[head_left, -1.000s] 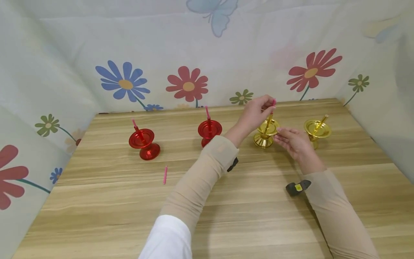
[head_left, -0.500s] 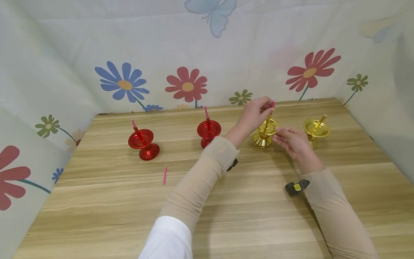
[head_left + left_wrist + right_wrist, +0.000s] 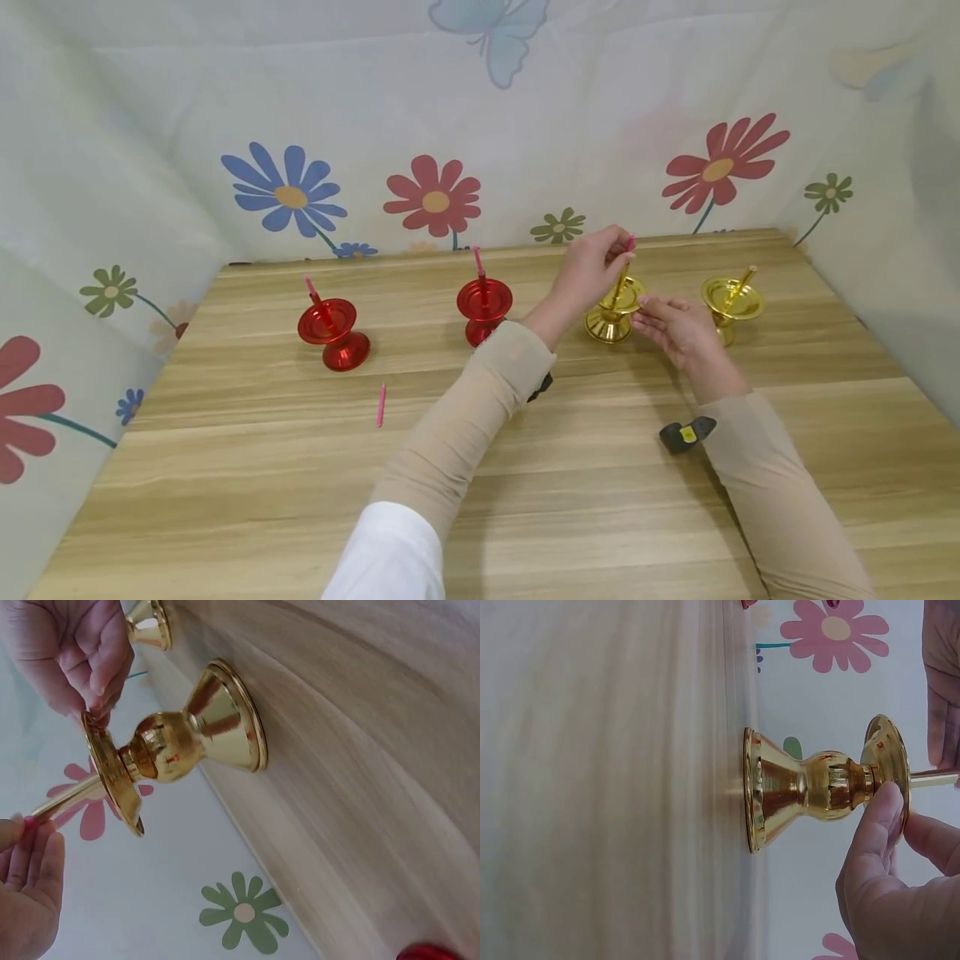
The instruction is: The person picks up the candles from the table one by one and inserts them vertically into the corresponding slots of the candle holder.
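My left hand (image 3: 597,265) pinches a pink candle (image 3: 632,243) at the top of the upright tube of a gold candle holder (image 3: 609,327). In the left wrist view only a bit of pink shows between the left fingertips, right at the tube's mouth. Thumb and fingers of my right hand (image 3: 681,330) grip the edge of that holder's dish (image 3: 889,750) from the right. The holder's base (image 3: 236,724) stands on the wooden table. A second gold candle holder (image 3: 735,300), its tube bare of a candle, stands just right of the right hand.
Two red candle holders, one at the left (image 3: 347,352) and one near the middle (image 3: 485,300), each bear a pink candle. A loose pink candle (image 3: 381,406) lies on the table (image 3: 247,467) in front of them. A flowered cloth (image 3: 555,125) stands behind the table.
My left hand has come down slightly with the pink candle, and the pink that showed below its fingers is gone from view. The right hand keeps its grip on the dish.
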`<state>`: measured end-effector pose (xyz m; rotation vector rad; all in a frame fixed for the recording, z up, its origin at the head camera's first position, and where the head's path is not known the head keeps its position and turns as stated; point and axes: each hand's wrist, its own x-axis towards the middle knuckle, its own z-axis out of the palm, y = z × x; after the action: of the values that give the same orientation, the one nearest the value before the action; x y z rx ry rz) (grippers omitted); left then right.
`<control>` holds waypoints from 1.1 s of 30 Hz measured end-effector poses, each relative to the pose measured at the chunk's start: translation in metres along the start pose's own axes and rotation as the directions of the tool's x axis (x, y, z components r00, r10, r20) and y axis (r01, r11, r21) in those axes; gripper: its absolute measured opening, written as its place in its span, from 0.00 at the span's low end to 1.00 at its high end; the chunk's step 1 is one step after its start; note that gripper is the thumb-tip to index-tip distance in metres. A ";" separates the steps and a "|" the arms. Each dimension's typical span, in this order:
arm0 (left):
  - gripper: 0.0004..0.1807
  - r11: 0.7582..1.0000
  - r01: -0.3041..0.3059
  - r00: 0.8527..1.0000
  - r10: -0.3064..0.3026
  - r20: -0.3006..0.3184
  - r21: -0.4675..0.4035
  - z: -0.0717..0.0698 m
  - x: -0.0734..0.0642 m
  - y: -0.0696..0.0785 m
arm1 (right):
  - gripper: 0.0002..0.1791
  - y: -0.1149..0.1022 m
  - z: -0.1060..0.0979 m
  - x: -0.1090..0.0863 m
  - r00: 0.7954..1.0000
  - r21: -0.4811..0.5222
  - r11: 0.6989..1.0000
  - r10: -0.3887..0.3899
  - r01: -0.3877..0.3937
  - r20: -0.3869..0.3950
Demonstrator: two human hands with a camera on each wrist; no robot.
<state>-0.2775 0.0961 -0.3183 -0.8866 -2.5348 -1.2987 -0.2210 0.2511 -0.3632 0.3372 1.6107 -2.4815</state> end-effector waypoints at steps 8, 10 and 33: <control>0.08 1.000 0.013 1.000 -0.012 0.020 -0.024 -0.005 -0.002 -0.003 | 0.04 0.004 0.008 0.002 0.997 -0.130 0.990 -0.064 0.058 -0.042; 0.08 0.999 0.029 0.999 -0.028 0.040 -0.026 -0.007 -0.001 -0.002 | 0.05 0.005 0.009 0.002 0.995 -0.150 0.986 -0.077 0.068 -0.056; 0.23 0.988 0.128 0.988 -0.135 0.077 0.088 -0.017 -0.011 0.008 | 0.08 -0.006 0.011 -0.008 0.989 -0.254 0.967 -0.072 0.038 -0.126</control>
<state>-0.2655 0.0816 -0.3065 -0.7833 -2.7315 -1.2047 -0.2161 0.2434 -0.3512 0.4365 1.9869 -2.2985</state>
